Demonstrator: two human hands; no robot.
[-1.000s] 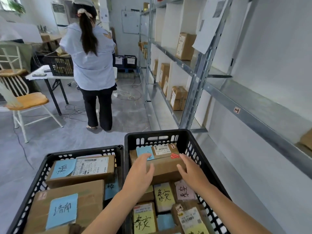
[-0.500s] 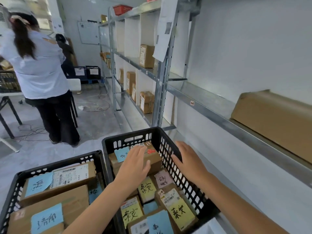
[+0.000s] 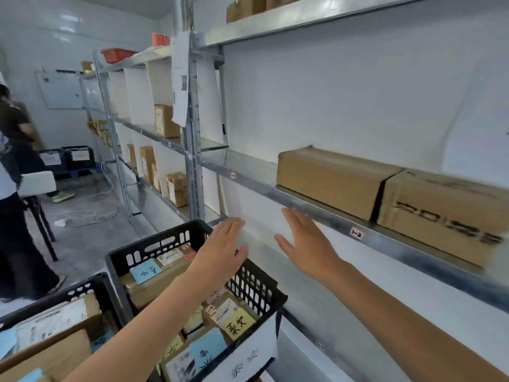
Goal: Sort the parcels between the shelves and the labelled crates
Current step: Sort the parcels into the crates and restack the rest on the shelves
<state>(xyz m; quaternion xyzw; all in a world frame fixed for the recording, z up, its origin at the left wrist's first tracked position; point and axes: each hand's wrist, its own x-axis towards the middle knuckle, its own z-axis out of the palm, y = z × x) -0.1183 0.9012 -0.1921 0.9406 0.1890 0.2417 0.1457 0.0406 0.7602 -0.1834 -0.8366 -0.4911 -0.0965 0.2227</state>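
Observation:
My left hand (image 3: 220, 252) is raised above the far corner of a black crate (image 3: 256, 285), fingers spread, holding nothing. My right hand (image 3: 305, 244) is also open and empty, held just below the front edge of the metal shelf (image 3: 325, 213). On that shelf lies a long cardboard parcel (image 3: 330, 180), with a second printed cardboard parcel (image 3: 446, 210) beside it on the right. The crate holds several small parcels with blue and yellow handwritten notes, such as one with a yellow note (image 3: 234, 323). A white paper label (image 3: 248, 357) hangs on the crate's near wall.
A second black crate (image 3: 91, 290) with larger parcels stands to the left. Racks with more cardboard boxes (image 3: 165, 121) run along the wall. A person (image 3: 16, 216) stands at far left near a table; cables lie on the floor (image 3: 88, 216). Boxes sit on the top shelf (image 3: 248, 8).
The view has swung right and up toward the shelf. Both hands have lifted out of the crate, empty, and now hover near the shelf edge.

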